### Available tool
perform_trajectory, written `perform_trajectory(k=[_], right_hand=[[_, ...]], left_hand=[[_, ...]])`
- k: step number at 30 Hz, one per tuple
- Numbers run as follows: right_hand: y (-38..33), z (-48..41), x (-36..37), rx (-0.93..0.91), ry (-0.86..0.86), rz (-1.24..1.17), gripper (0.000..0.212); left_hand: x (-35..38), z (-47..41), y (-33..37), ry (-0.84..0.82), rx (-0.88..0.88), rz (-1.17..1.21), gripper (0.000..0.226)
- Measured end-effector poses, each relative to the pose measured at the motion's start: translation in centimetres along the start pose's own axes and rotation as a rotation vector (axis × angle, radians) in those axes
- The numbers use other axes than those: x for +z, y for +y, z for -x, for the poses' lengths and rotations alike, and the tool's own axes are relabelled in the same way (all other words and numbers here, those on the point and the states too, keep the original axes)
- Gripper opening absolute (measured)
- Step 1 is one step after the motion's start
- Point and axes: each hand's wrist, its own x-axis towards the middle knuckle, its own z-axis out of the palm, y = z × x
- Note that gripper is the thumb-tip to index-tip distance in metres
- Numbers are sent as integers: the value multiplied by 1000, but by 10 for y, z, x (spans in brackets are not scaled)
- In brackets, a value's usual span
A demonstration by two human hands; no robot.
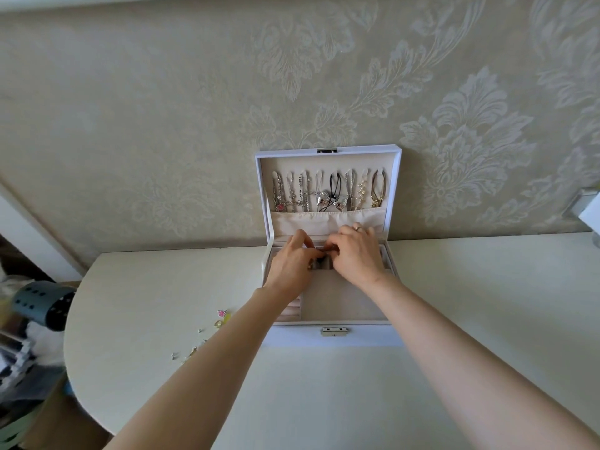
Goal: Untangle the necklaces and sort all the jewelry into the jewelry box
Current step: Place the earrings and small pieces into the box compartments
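The white jewelry box (328, 339) stands open on the white table (470, 303) against the patterned wall, its lid (263, 190) upright. A row of necklaces (328, 191) hangs from hooks inside the lid, their lower ends tucked into a cream fabric pocket (324, 222); a silver bow-shaped pendant (331, 200) sits near the middle of the row.

Both hands reach into the rear compartments of the box and meet there. The left hand (290, 266) has its fingers curled, thumb and fingertips pinching a small dark piece (320, 263) that lies between the two hands. The right hand (355, 254), with a ring (356, 228) on one finger, is bent down over the same piece, its thumb and forefinger closed on the far edge – what kind of jewelry it is I cannot tell, as the fingers hide most of it. In front of the hands the wide front compartment (344, 300) shows its grey lining, and ring rolls (292, 311) run along the left side. The metal clasp (334, 331) sits on the front wall.

More jewelry lies loose on the table, well left of the box – a pink star charm (221, 312), yellow bits (224, 320) just beside it, and small silver pieces (190, 352) nearer the table's edge
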Motion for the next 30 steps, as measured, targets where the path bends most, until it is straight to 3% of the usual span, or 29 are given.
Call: perform_trajectory(k=[12, 30], right_hand=[[4, 0, 1, 115, 18, -80, 18], [8, -1, 7, 117, 108, -131, 15]], left_hand=[[-2, -4, 4, 31, 6, -34, 39], [3, -4, 2, 55, 11, -26, 38]])
